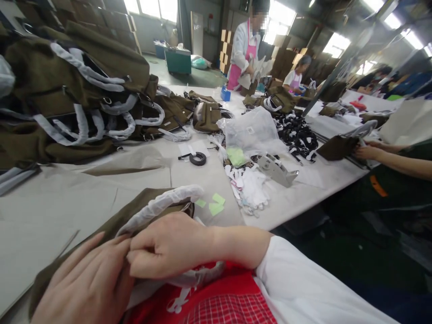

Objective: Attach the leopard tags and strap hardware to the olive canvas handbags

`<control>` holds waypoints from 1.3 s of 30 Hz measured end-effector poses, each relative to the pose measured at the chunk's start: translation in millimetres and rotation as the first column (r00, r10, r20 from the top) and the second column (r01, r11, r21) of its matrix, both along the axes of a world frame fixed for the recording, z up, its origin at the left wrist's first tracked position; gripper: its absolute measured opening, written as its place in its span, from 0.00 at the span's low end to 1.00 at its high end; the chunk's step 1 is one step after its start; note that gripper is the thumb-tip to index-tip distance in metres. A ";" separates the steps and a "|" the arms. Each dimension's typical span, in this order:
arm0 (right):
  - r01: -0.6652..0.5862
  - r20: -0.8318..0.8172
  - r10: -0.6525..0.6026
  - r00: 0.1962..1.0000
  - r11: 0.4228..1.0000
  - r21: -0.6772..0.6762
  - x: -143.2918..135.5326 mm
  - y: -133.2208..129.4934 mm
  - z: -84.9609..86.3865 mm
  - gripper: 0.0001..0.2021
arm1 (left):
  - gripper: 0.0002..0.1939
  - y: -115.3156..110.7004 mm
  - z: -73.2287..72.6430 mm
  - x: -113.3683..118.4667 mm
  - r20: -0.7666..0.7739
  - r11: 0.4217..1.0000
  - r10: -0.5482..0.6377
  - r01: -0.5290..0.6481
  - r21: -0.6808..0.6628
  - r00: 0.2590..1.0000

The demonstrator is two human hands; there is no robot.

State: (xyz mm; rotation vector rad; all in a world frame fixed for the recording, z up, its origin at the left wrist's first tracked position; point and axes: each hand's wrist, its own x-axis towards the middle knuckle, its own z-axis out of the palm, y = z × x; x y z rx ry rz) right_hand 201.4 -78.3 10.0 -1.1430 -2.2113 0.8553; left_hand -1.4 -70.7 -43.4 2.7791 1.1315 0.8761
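An olive-brown handbag [138, 202] lies tilted right in front of me, its upper handle [162, 202] wrapped in white protective material. My left hand [87, 283] grips the bag from the near side, its fingers long across the fabric and its thumb out of sight. Against those fingertips, my right hand [168, 247] is closed in a tight pinch over the bag's top. Whatever is between its fingers is hidden. A second wrapped handle [202, 274] shows below my right wrist, against my red apron.
Olive bags [74, 90] are heaped at the left. Beyond my hands are green paper slips [216, 204], a black tape roll [197, 158], a grey tape dispenser [277, 170], a clear plastic bag [249, 130] and black straps [293, 135]. A co-worker's hands [367, 150] hold a bag at right.
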 end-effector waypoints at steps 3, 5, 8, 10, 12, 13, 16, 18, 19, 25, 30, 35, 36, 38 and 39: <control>0.063 0.066 -0.080 0.995 0.973 0.220 -3.2 -1.4 -11.1 0.13 | 0.08 1.9 -5.7 2.1 -0.037 0.993 -0.049 0.052 0.106 0.998; 0.144 0.047 -0.179 0.983 0.897 0.417 0.4 -0.4 -19.0 0.12 | 0.08 3.9 -8.4 1.3 0.001 0.984 -0.066 0.065 0.164 0.998; 0.317 -0.052 -0.380 0.924 0.680 0.661 16.1 9.8 -22.2 0.13 | 0.06 4.7 -8.7 -2.5 0.080 0.984 -0.055 0.041 0.171 0.995; 0.386 -0.070 -0.472 0.879 0.616 0.686 29.0 24.6 -21.5 0.19 | 0.05 3.5 -6.2 -3.5 0.121 0.984 -0.075 0.054 0.169 0.990; 0.393 -0.012 -0.490 0.872 0.685 0.613 38.3 44.0 -27.4 0.23 | 0.04 2.3 -3.3 0.1 0.142 0.973 -0.118 0.086 0.214 0.983; 0.372 0.036 -0.468 0.883 0.744 0.555 40.4 53.9 -35.2 0.24 | 0.05 2.2 -2.5 4.0 0.143 0.964 -0.129 0.090 0.249 0.981; 0.229 0.208 -0.312 0.927 0.910 0.345 34.4 75.3 -79.1 0.21 | 0.06 4.9 -5.9 23.1 0.088 0.956 -0.108 0.079 0.283 0.990; 0.080 0.327 -0.151 0.933 0.972 0.222 24.3 78.5 -114.6 0.20 | 0.09 8.4 -12.9 37.8 0.004 0.979 -0.102 0.100 0.177 0.995; 0.072 0.366 -0.144 0.919 0.976 0.205 19.7 77.2 -129.6 0.21 | 0.10 10.3 -16.8 44.2 -0.043 0.990 -0.103 0.106 0.096 0.994; 0.013 0.250 -0.068 0.966 0.977 0.213 30.8 69.6 -138.3 0.18 | 0.18 18.4 -32.3 51.7 -0.179 0.958 -0.004 -0.047 -0.283 0.984; 0.254 0.068 -0.271 0.960 0.948 0.193 60.0 69.1 -118.0 0.14 | 0.21 23.8 -37.6 43.8 -0.207 0.896 0.034 -0.121 -0.428 0.978; 0.393 -0.069 -0.387 0.919 0.902 0.180 81.9 42.5 -126.2 0.12 | 0.22 34.8 -40.2 48.6 -0.264 0.822 -0.019 -0.135 -0.553 0.964; 0.443 -0.082 -0.436 0.896 0.878 0.182 91.2 36.1 -127.3 0.11 | 0.21 36.7 -41.2 49.1 -0.266 0.809 -0.026 -0.136 -0.571 0.964; 0.598 -0.035 -0.602 0.798 0.782 0.177 119.4 24.6 -127.2 0.11 | 0.22 39.2 -44.5 48.5 -0.261 0.796 -0.031 -0.134 -0.590 0.965; 0.684 0.014 -0.697 0.717 0.708 0.177 138.1 19.8 -126.2 0.11 | 0.22 39.7 -46.8 47.5 -0.253 0.799 -0.028 -0.131 -0.588 0.967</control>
